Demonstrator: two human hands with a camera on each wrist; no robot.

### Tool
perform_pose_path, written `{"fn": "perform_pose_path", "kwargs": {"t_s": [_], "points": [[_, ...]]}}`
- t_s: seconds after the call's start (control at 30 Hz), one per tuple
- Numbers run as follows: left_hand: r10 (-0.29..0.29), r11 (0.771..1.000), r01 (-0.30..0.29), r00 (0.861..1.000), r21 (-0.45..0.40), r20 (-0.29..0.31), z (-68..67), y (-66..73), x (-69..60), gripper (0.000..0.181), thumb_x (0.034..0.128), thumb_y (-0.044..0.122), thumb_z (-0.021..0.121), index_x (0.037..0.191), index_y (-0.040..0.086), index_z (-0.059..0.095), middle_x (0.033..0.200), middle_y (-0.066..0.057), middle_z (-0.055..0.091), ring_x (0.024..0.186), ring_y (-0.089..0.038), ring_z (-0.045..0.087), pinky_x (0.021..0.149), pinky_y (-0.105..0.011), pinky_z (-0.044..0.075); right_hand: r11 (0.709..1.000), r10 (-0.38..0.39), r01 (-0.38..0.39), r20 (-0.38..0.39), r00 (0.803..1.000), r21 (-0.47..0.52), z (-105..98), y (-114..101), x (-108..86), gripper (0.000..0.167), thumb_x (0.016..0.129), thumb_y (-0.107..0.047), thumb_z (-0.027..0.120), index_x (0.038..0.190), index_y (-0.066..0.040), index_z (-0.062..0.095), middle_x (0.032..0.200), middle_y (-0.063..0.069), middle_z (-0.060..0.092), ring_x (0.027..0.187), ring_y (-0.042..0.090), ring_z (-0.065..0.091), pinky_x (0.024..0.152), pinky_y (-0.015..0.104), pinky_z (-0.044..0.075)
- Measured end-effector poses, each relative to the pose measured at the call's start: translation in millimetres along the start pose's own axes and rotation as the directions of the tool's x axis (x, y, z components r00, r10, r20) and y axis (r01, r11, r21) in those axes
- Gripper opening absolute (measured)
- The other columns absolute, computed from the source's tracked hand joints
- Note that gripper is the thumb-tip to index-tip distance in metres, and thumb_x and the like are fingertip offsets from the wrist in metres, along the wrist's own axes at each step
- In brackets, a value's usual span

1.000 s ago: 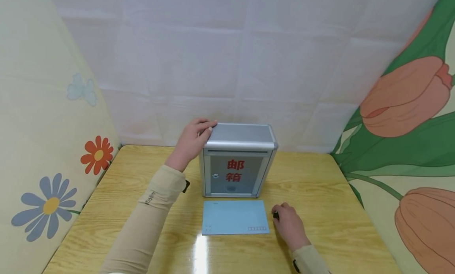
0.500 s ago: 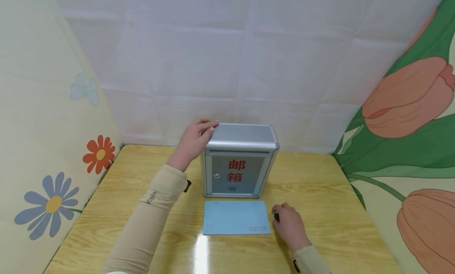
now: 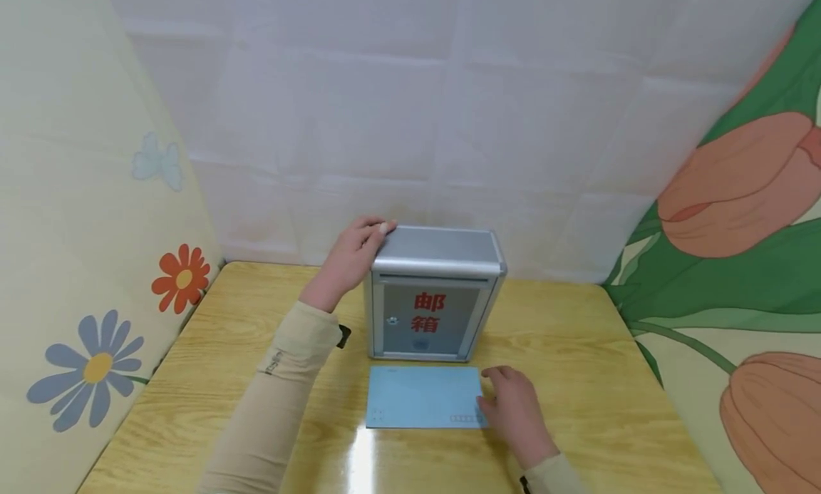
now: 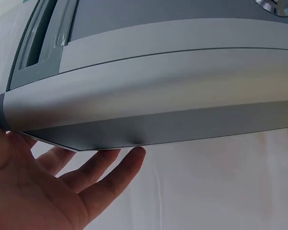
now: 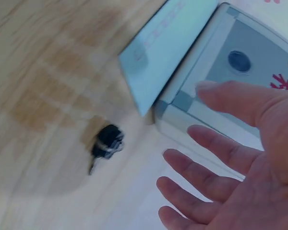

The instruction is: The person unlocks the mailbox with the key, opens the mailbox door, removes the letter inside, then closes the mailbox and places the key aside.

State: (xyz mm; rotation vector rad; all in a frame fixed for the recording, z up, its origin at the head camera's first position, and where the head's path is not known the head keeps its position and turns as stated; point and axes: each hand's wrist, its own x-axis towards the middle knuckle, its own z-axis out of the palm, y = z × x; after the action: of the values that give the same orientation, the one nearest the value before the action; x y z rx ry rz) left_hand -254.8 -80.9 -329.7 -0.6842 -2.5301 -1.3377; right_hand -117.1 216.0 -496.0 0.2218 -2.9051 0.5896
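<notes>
A grey metal mailbox point(image 3: 458, 323) with red characters stands upright at the middle of the table. My left hand point(image 3: 349, 255) rests on its top left corner; in the left wrist view the fingers point(image 4: 117, 179) lie fairly straight along its side. In front of the mailbox a light blue envelope point(image 3: 420, 394) lies flat. Over its right end is my right hand point(image 3: 513, 412), fingers spread and holding nothing. In the right wrist view a small black key set point(image 5: 106, 141) lies on the table, apart from that hand. The head view does not show the keys, with my hand there.
The wooden table point(image 3: 609, 380) reaches the white cloth point(image 3: 333, 109) behind the mailbox. Flower-printed walls point(image 3: 83, 230) border both sides. A lock point(image 3: 393, 321) sits on the left of the mailbox door, and a narrow slot point(image 3: 432, 278) runs along its upper front.
My right hand has let go of the small black key set, opened its fingers and shifted slightly left over the envelope's edge. The left hand stays on the mailbox corner.
</notes>
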Motion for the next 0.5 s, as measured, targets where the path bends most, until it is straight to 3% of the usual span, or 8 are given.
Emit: {"fn": "perform_pose_path", "kwargs": {"t_s": [0.17, 0.3, 0.5], "points": [[-0.010, 0.999, 0.010, 1.000, -0.038, 0.015, 0.1, -4.4, -3.0, 0.048, 0.1052, 0.036, 0.031, 0.139, 0.010, 0.051, 0.144, -0.010, 0.041, 0.131, -0.028, 0.037, 0.106, -0.045, 0.030, 0.997, -0.078, 0.079, -0.053, 0.996, 0.011, 1.7, -10.7, -0.7, 0.040, 0.070, -0.014, 0.083, 0.105, -0.003, 0.067, 0.104, 0.016, 0.063, 0.100, 0.036, 0.056, 0.089, 0.054, 0.041], [-0.023, 0.998, 0.024, 0.999, -0.065, 0.027, 0.3, -10.2, -9.6, 0.052, 0.1044, 0.041, 0.030, 0.145, 0.012, 0.043, 0.153, -0.007, 0.028, 0.140, -0.025, 0.023, 0.110, -0.046, 0.022, 0.994, -0.105, 0.107, -0.058, 0.993, 0.024, 3.1, -19.2, -0.5, 0.040, 0.071, -0.016, 0.083, 0.105, -0.004, 0.066, 0.103, 0.013, 0.062, 0.100, 0.034, 0.056, 0.089, 0.053, 0.041], [-0.072, 0.995, 0.070, 0.997, -0.077, -0.028, -0.2, -22.3, -36.0, 0.057, 0.1025, 0.048, 0.031, 0.152, 0.020, 0.030, 0.158, -0.002, 0.015, 0.143, -0.021, 0.012, 0.111, -0.049, 0.017, 0.991, -0.124, 0.126, -0.040, 0.992, 0.050, 1.0, -33.0, 0.9, 0.040, 0.074, -0.019, 0.082, 0.108, -0.004, 0.066, 0.109, 0.014, 0.062, 0.105, 0.034, 0.055, 0.093, 0.053, 0.039]]}}
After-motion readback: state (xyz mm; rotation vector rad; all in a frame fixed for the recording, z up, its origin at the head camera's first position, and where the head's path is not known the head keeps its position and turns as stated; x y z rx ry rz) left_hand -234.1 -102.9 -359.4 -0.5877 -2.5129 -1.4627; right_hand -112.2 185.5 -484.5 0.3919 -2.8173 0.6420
